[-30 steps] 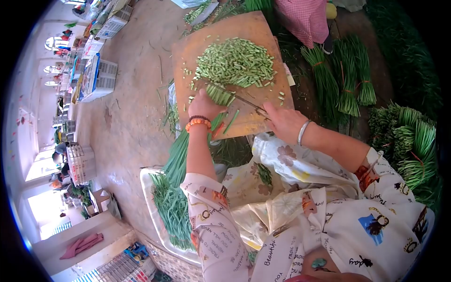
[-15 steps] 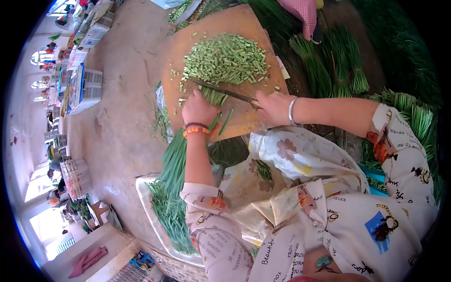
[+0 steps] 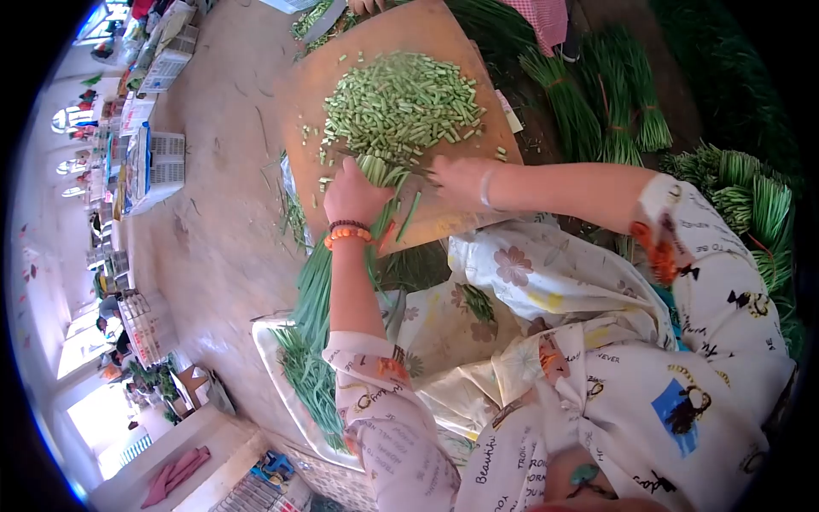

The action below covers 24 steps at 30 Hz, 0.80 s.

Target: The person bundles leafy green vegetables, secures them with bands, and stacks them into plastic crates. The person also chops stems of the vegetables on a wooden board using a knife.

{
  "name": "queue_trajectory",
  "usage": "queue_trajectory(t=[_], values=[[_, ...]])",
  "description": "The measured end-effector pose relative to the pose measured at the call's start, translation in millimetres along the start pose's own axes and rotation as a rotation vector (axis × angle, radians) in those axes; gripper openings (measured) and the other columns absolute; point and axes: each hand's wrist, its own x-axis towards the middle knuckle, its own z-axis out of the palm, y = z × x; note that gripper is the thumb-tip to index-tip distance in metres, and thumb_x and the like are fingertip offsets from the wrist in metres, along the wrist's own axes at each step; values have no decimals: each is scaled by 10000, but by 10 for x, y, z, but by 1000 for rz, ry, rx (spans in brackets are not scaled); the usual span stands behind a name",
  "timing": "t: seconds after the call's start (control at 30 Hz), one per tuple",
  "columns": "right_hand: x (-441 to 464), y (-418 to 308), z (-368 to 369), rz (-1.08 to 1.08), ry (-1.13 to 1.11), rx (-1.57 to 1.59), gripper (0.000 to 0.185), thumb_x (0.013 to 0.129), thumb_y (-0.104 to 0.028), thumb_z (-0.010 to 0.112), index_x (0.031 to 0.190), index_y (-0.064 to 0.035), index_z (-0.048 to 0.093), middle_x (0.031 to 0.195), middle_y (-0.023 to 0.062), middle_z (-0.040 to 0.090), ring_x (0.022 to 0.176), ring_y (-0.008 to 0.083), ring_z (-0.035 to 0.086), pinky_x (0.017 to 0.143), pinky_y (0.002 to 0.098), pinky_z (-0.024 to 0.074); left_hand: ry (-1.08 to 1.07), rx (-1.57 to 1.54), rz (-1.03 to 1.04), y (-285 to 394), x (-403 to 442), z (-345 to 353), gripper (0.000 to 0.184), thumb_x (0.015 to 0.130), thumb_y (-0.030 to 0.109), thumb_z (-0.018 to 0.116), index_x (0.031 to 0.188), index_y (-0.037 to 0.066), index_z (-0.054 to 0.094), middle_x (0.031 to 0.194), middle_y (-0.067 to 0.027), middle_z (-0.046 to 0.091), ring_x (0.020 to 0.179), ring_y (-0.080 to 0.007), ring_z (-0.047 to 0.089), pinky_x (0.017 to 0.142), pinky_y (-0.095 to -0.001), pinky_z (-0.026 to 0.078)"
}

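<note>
On the orange-brown board (image 3: 299,102) lies a heap of chopped green stalks (image 3: 401,102). My left hand (image 3: 356,194), with beaded bracelets at the wrist, grips a bunch of long green stalks (image 3: 317,277) near the heap; the cut ends stick out past my fingers and the leaves trail down toward me. My right hand (image 3: 465,182), a silver bangle at its wrist, is closed around the knife handle, right of the bunch. The blade is blurred and mostly hard to make out beside the stalk ends. A few loose stalk pieces lie below the bunch.
A white tub (image 3: 277,367) of green leaves stands at lower left. Tied green bundles (image 3: 618,102) lie at upper right, more (image 3: 751,196) at far right. Another person's hand (image 3: 367,6) shows at the top edge. White crates (image 3: 162,162) stand along the left.
The knife has gone from clearly visible across the bunch to blurred, and my right hand has shifted left. The view has shifted slightly. Another person's hand now shows at the top.
</note>
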Motion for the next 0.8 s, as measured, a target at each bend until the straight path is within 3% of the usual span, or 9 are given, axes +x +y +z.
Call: queue_trajectory(t=[0.13,0.23,0.3,0.53,0.6,0.63,0.7,0.73,0.8], values=[[-4,170,172,45,-49,18,313,807,-207,421,933,73,362,825,268,544,791,390,541,701,420,430,5,9,-29,7,-4,37,525,512,318,704,853,22,436,820,-168,559,768,-328,554,646,-404,455],[372,221,325,-279,130,-262,305,804,-196,418,939,72,365,831,274,542,796,385,544,701,419,432,22,-19,7,118,-65,106,513,515,310,702,850,25,439,828,-162,558,770,-326,550,644,-407,452],[498,-203,135,59,96,-5,322,777,-185,478,971,56,388,903,239,556,845,348,559,695,388,453,15,-34,-4,43,-79,52,512,525,313,698,865,27,443,841,-151,558,772,-320,547,643,-408,448],[269,146,34,-20,104,-18,293,799,-216,428,963,23,382,892,239,551,833,363,546,696,412,439,164,-113,17,65,-212,55,525,525,316,702,881,30,443,826,-154,553,764,-331,544,627,-410,442],[200,270,-56,30,189,-50,327,794,-242,443,964,29,374,904,237,547,849,343,545,700,407,436,134,-166,-44,35,-395,-73,558,525,296,711,939,31,447,859,-158,551,800,-334,537,645,-408,440],[146,318,-55,19,191,-53,327,794,-242,443,964,29,374,904,237,547,849,343,545,700,407,436,224,-257,-20,-19,-525,-143,582,528,282,714,976,31,443,877,-162,550,819,-334,533,662,-404,436],[49,369,-72,-258,664,-510,338,752,-255,487,923,29,418,906,229,557,801,321,557,701,389,444,343,-421,9,-247,-768,-222,631,539,228,719,1063,32,426,906,-167,545,848,-326,528,712,-379,429],[-70,273,-81,-291,665,-520,338,752,-255,487,923,29,418,906,229,557,801,321,557,701,389,444,368,-421,-14,-316,-929,-283,631,539,228,719,1063,32,426,906,-167,545,848,-326,528,712,-379,429],[-372,71,44,-193,273,4,434,751,-328,498,978,36,433,943,210,556,787,316,552,691,403,443,466,-551,77,-410,-1253,-380,606,541,188,721,1051,33,432,904,-160,541,842,-307,531,722,-365,425]])
